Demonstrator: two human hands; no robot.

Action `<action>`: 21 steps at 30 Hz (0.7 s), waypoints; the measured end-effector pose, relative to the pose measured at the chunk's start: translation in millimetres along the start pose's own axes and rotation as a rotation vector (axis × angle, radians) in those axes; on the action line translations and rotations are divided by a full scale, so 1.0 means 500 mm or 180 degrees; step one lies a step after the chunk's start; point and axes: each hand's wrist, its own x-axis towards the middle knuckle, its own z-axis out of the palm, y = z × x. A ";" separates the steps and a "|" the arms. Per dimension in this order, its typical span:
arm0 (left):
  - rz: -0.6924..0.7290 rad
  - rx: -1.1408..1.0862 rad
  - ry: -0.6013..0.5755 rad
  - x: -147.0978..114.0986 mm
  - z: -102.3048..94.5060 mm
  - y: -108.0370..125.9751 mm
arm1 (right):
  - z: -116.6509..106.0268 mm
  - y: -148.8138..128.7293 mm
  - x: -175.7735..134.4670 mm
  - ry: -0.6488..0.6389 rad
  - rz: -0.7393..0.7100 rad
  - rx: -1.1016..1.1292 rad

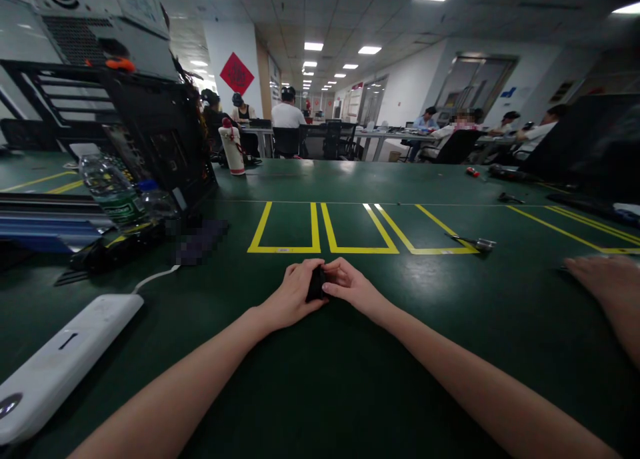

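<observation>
Both my hands meet over the green table (320,379), just in front of the yellow tape outlines. Between them is a small black object (316,284), mostly covered by fingers, so its kind cannot be made out. My left hand (295,292) wraps round its left side, fingers curled over the top and thumb below. My right hand (355,289) closes on it from the right, with the thumb and fingertips against it.
A white power strip (70,359) lies at the left, near a plastic bottle (107,186) and a black computer case (160,132). Beyond my hands are yellow tape (285,250) and a metal tool (480,244). Another person's hand (607,279) rests at the right.
</observation>
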 end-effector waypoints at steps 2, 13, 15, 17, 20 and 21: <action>0.0009 0.0015 0.0049 -0.001 0.006 -0.006 | 0.001 0.000 -0.001 -0.0016 -0.0008 0.0012; 0.0003 0.0030 0.0109 -0.003 0.014 -0.012 | 0.015 0.014 0.000 0.0373 -0.0162 -0.0480; -0.0006 0.0039 0.0138 -0.003 0.015 -0.011 | 0.011 0.016 -0.001 0.0229 -0.0228 -0.0400; 0.0014 0.0050 0.0154 -0.003 0.016 -0.011 | 0.006 0.017 -0.002 0.0046 -0.0335 -0.0233; 0.0031 0.0052 0.0149 -0.003 0.016 -0.010 | 0.003 0.015 -0.005 -0.0085 -0.0395 -0.0133; 0.0039 0.0050 0.0134 -0.003 0.016 -0.010 | 0.003 0.015 -0.006 -0.0058 -0.0386 -0.0152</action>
